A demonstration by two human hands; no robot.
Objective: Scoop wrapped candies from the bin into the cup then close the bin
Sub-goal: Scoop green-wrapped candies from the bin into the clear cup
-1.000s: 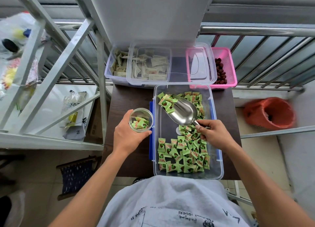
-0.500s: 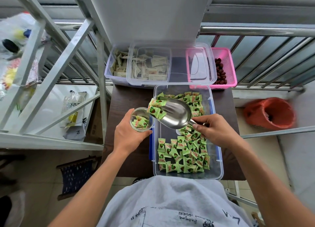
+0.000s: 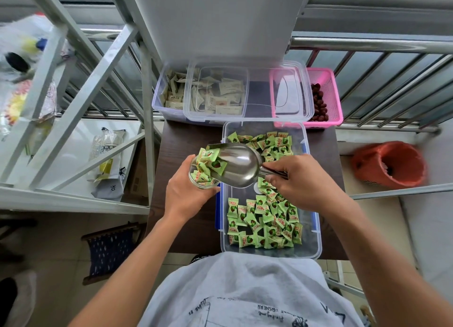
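Observation:
A clear plastic bin [image 3: 315, 228] stands open on the dark table [image 3: 186, 135], holding several green wrapped candies [image 3: 266, 223]. My right hand [image 3: 302, 182] grips the handle of a steel scoop [image 3: 241, 166], tilted to the left. Green candies slide off the scoop's mouth [image 3: 210, 161] into a small clear cup [image 3: 202, 179]. My left hand [image 3: 186, 191] holds that cup just left of the bin's edge. The bin's clear lid [image 3: 257, 93] rests behind it, on top of two other containers.
Behind the bin are a clear box of beige wrapped sweets [image 3: 171, 91] and a pink basket of dark red fruit [image 3: 323, 98]. A white metal frame [image 3: 103, 81] stands left, a steel railing [image 3: 367, 44] behind, an orange bin [image 3: 389, 164] on the right.
My right hand lifted the loaded scoop out of the bin and swung it left over the cup. The scoop now tips and candies drop into the cup. My left hand holds steady.

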